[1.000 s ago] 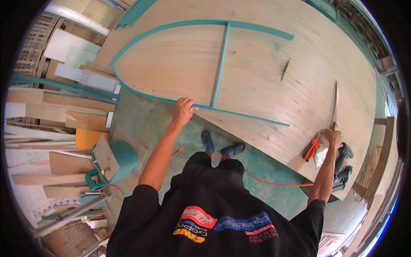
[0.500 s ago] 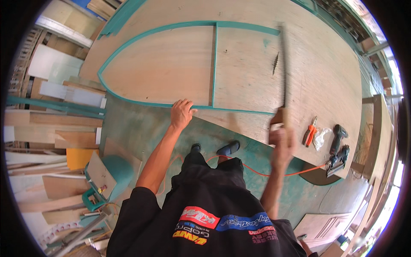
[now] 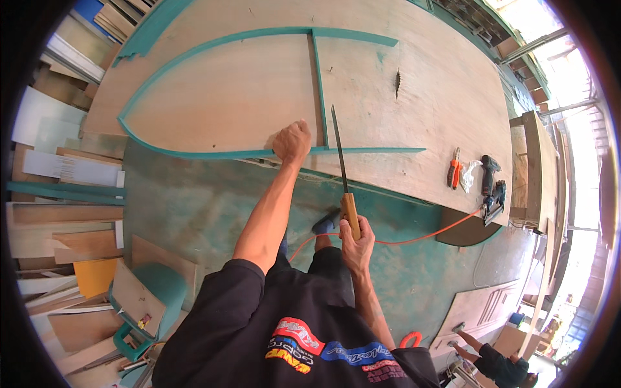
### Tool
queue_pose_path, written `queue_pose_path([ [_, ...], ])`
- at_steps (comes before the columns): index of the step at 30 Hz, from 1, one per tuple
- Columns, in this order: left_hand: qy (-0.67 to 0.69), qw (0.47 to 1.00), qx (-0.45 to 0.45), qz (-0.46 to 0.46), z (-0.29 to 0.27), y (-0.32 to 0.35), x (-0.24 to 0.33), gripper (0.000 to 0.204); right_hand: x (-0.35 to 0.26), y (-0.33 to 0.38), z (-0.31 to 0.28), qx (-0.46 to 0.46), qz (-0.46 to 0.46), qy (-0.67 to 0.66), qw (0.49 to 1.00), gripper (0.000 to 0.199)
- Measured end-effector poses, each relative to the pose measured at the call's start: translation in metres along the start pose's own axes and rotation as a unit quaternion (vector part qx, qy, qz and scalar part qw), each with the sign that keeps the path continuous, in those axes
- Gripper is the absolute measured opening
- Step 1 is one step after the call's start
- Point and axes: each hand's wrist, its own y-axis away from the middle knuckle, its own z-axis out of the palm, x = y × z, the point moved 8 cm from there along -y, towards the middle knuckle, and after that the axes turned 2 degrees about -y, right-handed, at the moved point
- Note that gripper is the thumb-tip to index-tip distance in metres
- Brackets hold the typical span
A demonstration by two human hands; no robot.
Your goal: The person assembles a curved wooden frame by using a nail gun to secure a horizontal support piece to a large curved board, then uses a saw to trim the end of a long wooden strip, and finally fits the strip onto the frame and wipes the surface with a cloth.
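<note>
Right hand (image 3: 357, 240) clenched round the wooden handle of a handsaw (image 3: 342, 169), blade running up toward twelve o'clock, tip over the plywood sheet (image 3: 420, 97) just right of the teal cross strip (image 3: 319, 84). Left hand (image 3: 292, 142) pressed flat-fisted on the sheet's near edge at about eleven o'clock from the saw handle, touching the curved teal strip (image 3: 194, 152); whether gripping the edge or only leaning, cannot tell.

Likely handling: saw light, blade thin and springy, prone to wobble, toothed edge sharp; best taken by the handle only. Plywood broad, stiff, probably heavy, steadied best by a palm close to the cut line.

Against half a second back: saw lower and nearer the body, blade now crossing the sheet's edge instead of held high over the panel at one o'clock; left hand unmoved on the edge. Pliers (image 3: 454, 167) and power drill (image 3: 491, 187) at three o'clock, untouched.
</note>
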Motion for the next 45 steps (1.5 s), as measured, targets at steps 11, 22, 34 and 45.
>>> queue_pose_path([
  [11,-0.034,0.999,0.017,0.021,0.002,0.005,0.003,0.038,-0.005,0.002,0.007,0.037,0.02,0.0,0.999,0.031],
  [22,-0.062,0.995,0.063,0.042,-0.004,0.005,0.006,0.036,-0.005,-0.012,0.009,0.034,-0.064,0.001,0.997,0.032],
  [34,-0.061,0.997,0.044,0.012,0.003,0.007,0.01,0.035,0.023,-0.02,0.006,-0.009,-0.019,-0.037,0.999,0.03],
  [45,-0.051,0.995,0.075,0.027,-0.003,0.007,0.0,0.034,0.023,-0.014,0.006,-0.013,-0.042,-0.039,0.998,0.031],
])
